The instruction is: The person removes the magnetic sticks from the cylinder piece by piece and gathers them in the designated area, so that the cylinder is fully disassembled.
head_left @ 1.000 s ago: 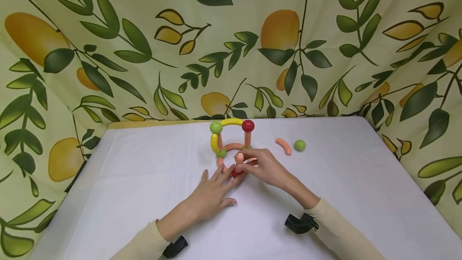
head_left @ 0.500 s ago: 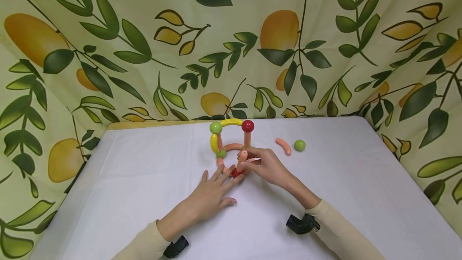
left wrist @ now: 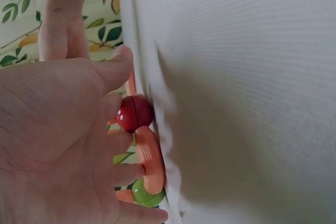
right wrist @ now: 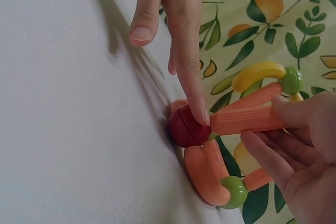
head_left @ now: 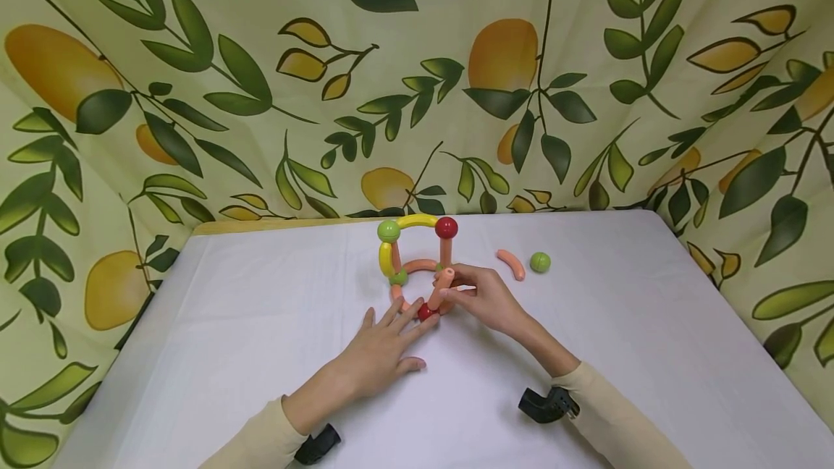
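Observation:
Thumb and fingers of my right hand [head_left: 485, 301] pinch a straight orange stick [head_left: 441, 289], tilted to the right. Its lower end meets a red ball [head_left: 426, 312] at the near corner of a ball-and-stick frame. My left hand [head_left: 381, 359] lies palm down with straight, spread fingers; in the right wrist view one fingertip touches that red ball [right wrist: 188, 127]. Curved orange sticks [left wrist: 150, 160] link the base balls. Behind stand upright orange sticks topped by a green ball [head_left: 389, 231] and another red ball [head_left: 446, 228], bridged by a yellow curved stick [head_left: 417, 221]. The right hand partly hides the frame's right side.
To the right of the frame lie a loose curved orange stick [head_left: 511, 265] and a loose green ball [head_left: 540, 262]. White cloth covers the table [head_left: 260, 324]. A leaf-and-fruit patterned curtain [head_left: 417, 93] hangs behind and at both sides.
The straight orange stick has tipped from nearly upright to a rightward lean, its lower end staying at the red ball. My right fingers shifted slightly right with it; my left hand stayed put.

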